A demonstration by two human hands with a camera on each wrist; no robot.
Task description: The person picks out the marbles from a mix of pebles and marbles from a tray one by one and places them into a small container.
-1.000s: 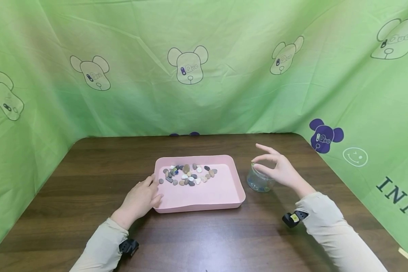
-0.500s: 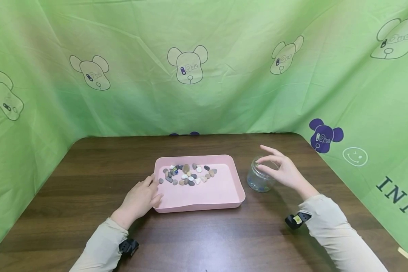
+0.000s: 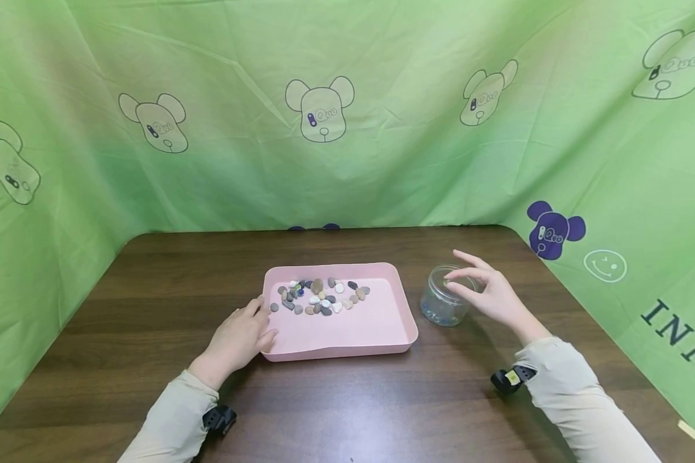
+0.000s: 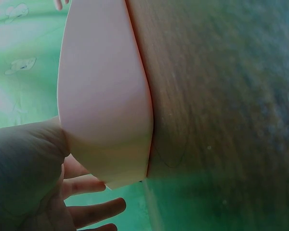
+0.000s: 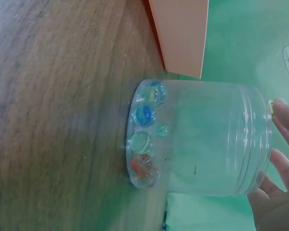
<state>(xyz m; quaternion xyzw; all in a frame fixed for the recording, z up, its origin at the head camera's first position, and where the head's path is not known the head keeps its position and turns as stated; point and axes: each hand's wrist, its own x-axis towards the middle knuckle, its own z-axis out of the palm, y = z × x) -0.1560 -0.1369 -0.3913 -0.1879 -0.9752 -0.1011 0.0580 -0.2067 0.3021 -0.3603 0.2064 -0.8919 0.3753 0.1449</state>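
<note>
A pink tray (image 3: 347, 334) holds several grey, white and tan pebbles (image 3: 324, 302) and a few small marbles at its left. My left hand (image 3: 237, 337) rests on the tray's left edge, fingers loosely extended; the left wrist view shows its straight fingers (image 4: 98, 211) beside the tray corner. To the right of the tray stands a clear open jar (image 5: 202, 139) with several glass marbles (image 5: 144, 115) on its bottom. My right hand (image 3: 489, 296) is at the jar's mouth, pinching a small yellow-green marble (image 5: 270, 107) between thumb and fingertip, partly hidden.
A dark wooden table (image 3: 347, 411) lies under everything. Green printed cloth (image 3: 382, 180) hangs behind and along both sides. Each wrist wears a black camera (image 3: 220, 419).
My right hand has shifted slightly right and down across the jar's mouth, with the small marble in its fingertips. The left hand and tray have stayed in place.
</note>
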